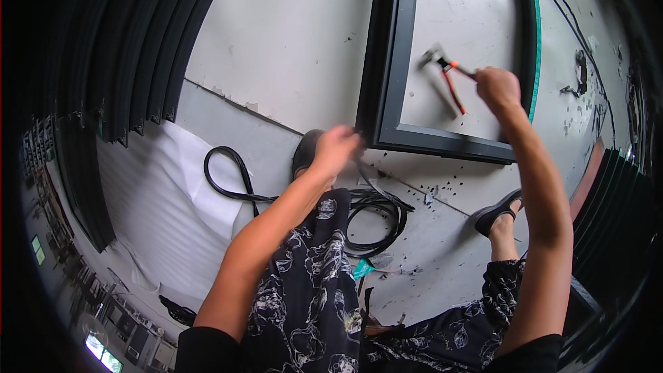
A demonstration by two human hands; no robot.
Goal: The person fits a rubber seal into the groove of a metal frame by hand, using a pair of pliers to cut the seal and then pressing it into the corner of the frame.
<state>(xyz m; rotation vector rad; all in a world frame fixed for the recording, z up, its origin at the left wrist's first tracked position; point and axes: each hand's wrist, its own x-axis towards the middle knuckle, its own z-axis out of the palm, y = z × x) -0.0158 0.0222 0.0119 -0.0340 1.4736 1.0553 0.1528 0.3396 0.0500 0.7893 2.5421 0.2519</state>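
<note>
My right hand (498,88) is closed around one handle of a pair of orange-handled pliers (452,86), held over the opening of a dark grey window frame (449,139). The pliers' second handle swings apart from the gripped one, and their metal head is blurred. At the frame's near left corner, my left hand (338,148) is closed on the end of a black rubber strip (373,183), though motion smears the fingertips. From there the strip trails down to a loose coil (378,224) on the floor between my legs.
Black profiles (138,41) are stacked at the left, above white foam sheeting (166,186). Dark scraps (442,190) litter the floor near my right shoe (498,213). A green strip (535,41) lines the frame's right side. More dark profiles (615,221) lie at the right.
</note>
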